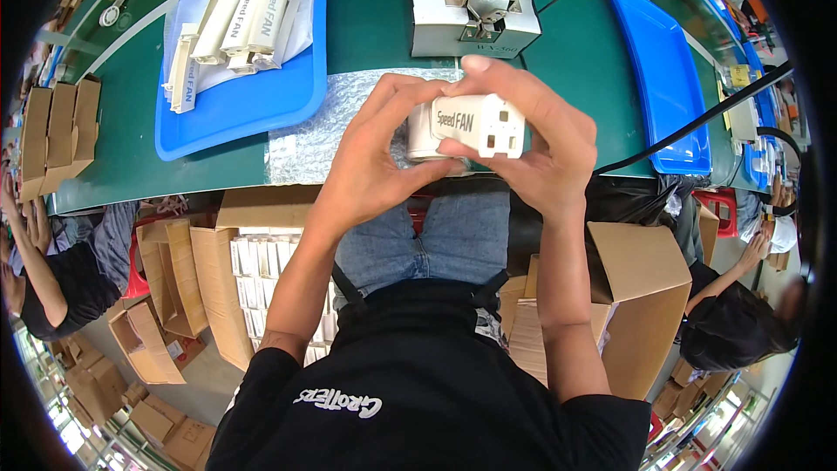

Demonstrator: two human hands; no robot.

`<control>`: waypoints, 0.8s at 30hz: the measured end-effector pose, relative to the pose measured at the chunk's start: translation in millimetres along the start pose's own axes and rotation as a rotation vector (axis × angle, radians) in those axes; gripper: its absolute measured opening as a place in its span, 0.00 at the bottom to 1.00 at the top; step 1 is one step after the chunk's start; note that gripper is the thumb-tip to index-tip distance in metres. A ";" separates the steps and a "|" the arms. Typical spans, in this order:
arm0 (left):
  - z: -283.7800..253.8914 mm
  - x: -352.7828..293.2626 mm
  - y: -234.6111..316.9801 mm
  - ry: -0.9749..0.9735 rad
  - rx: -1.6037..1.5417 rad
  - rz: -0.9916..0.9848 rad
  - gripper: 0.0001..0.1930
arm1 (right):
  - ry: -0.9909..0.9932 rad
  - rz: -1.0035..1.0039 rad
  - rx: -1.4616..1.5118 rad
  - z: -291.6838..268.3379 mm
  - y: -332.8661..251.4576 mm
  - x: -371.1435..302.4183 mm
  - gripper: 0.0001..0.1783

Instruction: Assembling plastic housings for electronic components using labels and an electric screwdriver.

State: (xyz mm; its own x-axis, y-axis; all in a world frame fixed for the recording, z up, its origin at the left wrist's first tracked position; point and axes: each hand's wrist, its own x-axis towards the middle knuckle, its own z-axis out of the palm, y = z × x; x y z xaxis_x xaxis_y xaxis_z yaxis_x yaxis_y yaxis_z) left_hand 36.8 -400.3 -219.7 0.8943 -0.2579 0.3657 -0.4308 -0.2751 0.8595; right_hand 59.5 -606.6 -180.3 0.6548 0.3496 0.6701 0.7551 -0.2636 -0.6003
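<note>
Both my hands hold one white plastic fan housing (475,125), a small blocky part with square holes on its end face. My left hand (384,144) wraps its left end from below and behind. My right hand (532,135) grips the right end, thumb under it and index finger over the top. The part hovers just above the near edge of the green table (575,61), over a sheet of bubble wrap (323,131).
A blue tray (253,105) at the left holds several more white housings on plastic film. A grey metal fixture (475,0) stands behind my hands. Another blue tray (667,78) lies at the right, crossed by a black cable (697,122). Cardboard boxes (645,296) flank my legs; people sit at both sides.
</note>
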 end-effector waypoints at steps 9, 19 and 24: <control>-0.3 -1.7 2.8 0.004 0.007 -0.023 0.37 | 0.013 -0.006 0.056 3.4 3.4 2.8 0.42; 4.6 5.1 10.7 0.065 -0.019 -0.020 0.32 | -0.016 0.064 0.091 -20.5 -14.6 15.9 0.44; 13.2 7.4 4.2 0.120 -0.046 -0.015 0.33 | 0.748 -0.106 -0.229 -61.9 5.1 58.7 0.20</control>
State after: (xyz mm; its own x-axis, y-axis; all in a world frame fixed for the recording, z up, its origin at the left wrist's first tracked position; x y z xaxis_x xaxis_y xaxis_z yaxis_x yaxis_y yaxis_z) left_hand 39.9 -415.7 -218.1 0.9098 -0.1408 0.3903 -0.4137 -0.2348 0.8796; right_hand 103.8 -643.1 -117.0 0.3663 -0.2926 0.8833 0.7496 -0.4696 -0.4665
